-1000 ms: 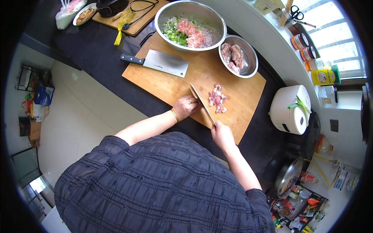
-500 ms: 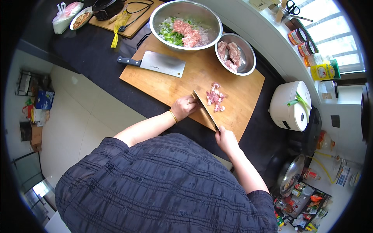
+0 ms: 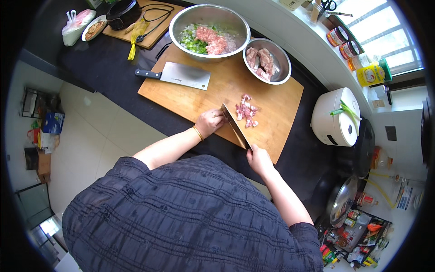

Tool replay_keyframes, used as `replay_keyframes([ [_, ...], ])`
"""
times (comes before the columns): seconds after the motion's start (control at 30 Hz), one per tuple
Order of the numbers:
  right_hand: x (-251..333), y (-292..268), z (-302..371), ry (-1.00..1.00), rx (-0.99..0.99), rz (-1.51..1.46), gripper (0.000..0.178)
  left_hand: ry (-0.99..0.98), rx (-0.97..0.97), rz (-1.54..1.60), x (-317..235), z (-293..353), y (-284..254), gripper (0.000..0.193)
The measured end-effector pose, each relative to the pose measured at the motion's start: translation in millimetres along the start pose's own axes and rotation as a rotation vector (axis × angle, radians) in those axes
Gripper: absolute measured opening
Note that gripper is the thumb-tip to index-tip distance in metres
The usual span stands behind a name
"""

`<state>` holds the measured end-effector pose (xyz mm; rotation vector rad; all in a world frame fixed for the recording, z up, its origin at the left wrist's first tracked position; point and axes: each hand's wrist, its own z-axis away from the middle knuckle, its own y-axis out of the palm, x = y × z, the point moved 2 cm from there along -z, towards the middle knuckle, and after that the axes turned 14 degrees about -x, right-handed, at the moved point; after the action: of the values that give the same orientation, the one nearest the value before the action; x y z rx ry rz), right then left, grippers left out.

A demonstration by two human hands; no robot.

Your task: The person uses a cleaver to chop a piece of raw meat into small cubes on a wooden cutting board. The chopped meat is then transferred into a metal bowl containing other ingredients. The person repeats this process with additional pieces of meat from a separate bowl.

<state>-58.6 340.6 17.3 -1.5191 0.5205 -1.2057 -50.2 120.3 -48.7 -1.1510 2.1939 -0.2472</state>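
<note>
My right hand (image 3: 259,159) is closed round the handle of a knife (image 3: 234,126), its blade standing on edge over the near side of the wooden cutting board (image 3: 181,102). Against the blade's left side are the curled fingers of my left hand (image 3: 210,122); whatever they press on is hidden. Just right of the blade lies a small heap of chopped raw meat (image 3: 246,111). A cleaver (image 3: 186,75) rests flat at the board's left end, its black handle past the edge.
A large steel bowl (image 3: 240,31) at the back holds minced meat and chopped greens. Beside it, a smaller steel bowl (image 3: 284,68) contains raw meat chunks (image 3: 265,61). A white rice cooker (image 3: 333,118) with a green onion on its lid stands right. Jars (image 3: 337,36) line the windowsill.
The whole view has shifted slightly, so the board and bowls appear a little further left. Both hands and the knife keep nearly the same place on the board.
</note>
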Motion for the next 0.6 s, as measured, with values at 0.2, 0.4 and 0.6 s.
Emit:
replay_keyframes([
  [0.2, 13.5, 23.7, -45.9, 0.209, -0.093, -0.309, 0.022, 0.033, 0.039, 0.052, -8.2, -5.9, -3.5, 0.014],
  [0.4, 8.1, -0.3, -37.0, 0.339, -0.174, -0.495, 0.023, -0.121, 0.041, 0.111, -10.0, -8.5, -16.7, 0.016],
  [0.6, 32.4, -30.2, -4.4, 0.042, -0.133, -0.215, 0.019, -0.086, 0.019, 0.020, -9.5, -9.4, -25.7, 0.013],
])
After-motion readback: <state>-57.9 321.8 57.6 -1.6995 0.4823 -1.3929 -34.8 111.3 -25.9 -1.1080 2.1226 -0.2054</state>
